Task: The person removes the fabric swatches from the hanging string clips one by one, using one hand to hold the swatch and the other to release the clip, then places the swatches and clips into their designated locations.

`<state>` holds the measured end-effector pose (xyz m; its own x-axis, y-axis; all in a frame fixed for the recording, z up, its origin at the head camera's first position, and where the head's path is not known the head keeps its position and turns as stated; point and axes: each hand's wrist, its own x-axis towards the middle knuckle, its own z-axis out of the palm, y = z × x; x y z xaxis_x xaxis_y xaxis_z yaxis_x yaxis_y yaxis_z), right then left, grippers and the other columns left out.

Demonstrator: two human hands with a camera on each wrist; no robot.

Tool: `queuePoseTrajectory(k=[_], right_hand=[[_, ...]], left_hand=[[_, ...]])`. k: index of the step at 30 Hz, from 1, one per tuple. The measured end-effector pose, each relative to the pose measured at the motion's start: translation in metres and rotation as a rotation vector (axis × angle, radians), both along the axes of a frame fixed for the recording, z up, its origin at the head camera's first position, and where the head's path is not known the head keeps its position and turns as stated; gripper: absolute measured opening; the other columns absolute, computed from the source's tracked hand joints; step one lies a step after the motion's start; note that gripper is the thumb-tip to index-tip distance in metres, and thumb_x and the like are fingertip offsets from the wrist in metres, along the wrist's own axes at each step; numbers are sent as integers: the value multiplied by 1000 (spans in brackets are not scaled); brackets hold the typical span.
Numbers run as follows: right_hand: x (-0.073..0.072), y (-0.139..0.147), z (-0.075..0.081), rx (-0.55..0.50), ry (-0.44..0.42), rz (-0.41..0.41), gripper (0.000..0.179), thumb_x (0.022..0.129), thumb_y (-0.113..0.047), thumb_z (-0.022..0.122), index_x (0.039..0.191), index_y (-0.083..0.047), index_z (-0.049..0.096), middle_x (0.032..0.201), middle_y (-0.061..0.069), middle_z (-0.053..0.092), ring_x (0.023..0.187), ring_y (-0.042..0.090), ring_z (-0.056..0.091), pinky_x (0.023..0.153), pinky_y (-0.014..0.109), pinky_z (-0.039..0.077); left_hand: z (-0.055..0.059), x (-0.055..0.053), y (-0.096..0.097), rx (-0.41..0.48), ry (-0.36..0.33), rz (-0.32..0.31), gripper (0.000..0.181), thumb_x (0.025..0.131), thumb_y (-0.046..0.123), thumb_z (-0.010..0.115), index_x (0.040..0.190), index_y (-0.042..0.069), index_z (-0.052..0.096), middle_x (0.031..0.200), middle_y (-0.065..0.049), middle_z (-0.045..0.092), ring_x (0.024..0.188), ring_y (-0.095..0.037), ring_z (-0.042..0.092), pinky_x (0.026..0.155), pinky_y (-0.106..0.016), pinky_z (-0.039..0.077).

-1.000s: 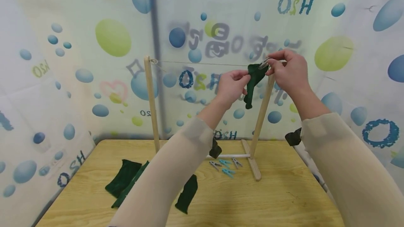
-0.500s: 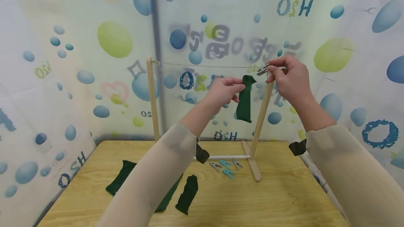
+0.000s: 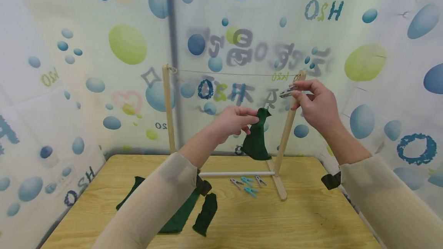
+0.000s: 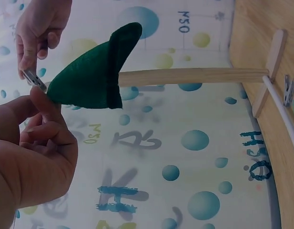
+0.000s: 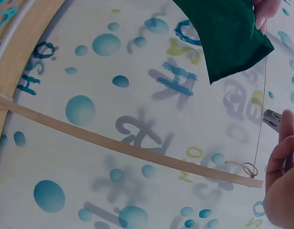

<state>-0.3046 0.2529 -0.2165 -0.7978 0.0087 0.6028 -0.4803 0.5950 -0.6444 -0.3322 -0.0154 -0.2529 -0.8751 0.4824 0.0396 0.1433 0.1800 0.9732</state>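
Observation:
My left hand (image 3: pixel 233 122) pinches a dark green cloth (image 3: pixel 257 141) near its upper corner, and the cloth hangs down below the string (image 3: pixel 221 73). In the left wrist view the same green cloth (image 4: pixel 92 78) spreads out from the fingertips. My right hand (image 3: pixel 316 103) pinches a grey clothespin (image 3: pixel 287 92) in front of the rack's right wooden post (image 3: pixel 290 126). In the right wrist view the grey clothespin (image 5: pixel 273 119) points toward the string, apart from the cloth. Nothing hangs on the string.
On the wooden table (image 3: pixel 283 226) lie a narrow green cloth strip (image 3: pixel 205 214) and larger green cloth (image 3: pixel 180 218), partly behind my left sleeve. Several grey and blue clothespins (image 3: pixel 250 191) lie near the rack's white crossbar (image 3: pixel 238 173). The left post (image 3: pixel 168 107) holds the string's other end.
The green cloth has come down from the string's right end, moving lower and left in my left hand. My right hand has lowered slightly, still pinching the grey clothespin.

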Motion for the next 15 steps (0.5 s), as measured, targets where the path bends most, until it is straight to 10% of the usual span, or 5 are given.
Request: queuePoseTrajectory(k=[9, 15], right_hand=[[13, 4, -37, -13, -57, 85, 37, 113, -20, 65, 146, -5, 63, 139, 14, 65, 71, -4, 70, 51, 23, 46], [20, 6, -71, -69, -109, 135, 36, 112, -14, 65, 146, -4, 63, 132, 4, 66, 70, 0, 68, 51, 24, 47]], left_hand=[[-37, 12, -17, -119, 83, 21, 38, 110, 30, 69, 146, 18, 72, 138, -4, 76, 123, -24, 71, 125, -55, 44], [-66, 18, -24, -126, 70, 41, 36, 109, 30, 70, 142, 16, 75, 154, -5, 67, 152, -32, 55, 124, -57, 46]])
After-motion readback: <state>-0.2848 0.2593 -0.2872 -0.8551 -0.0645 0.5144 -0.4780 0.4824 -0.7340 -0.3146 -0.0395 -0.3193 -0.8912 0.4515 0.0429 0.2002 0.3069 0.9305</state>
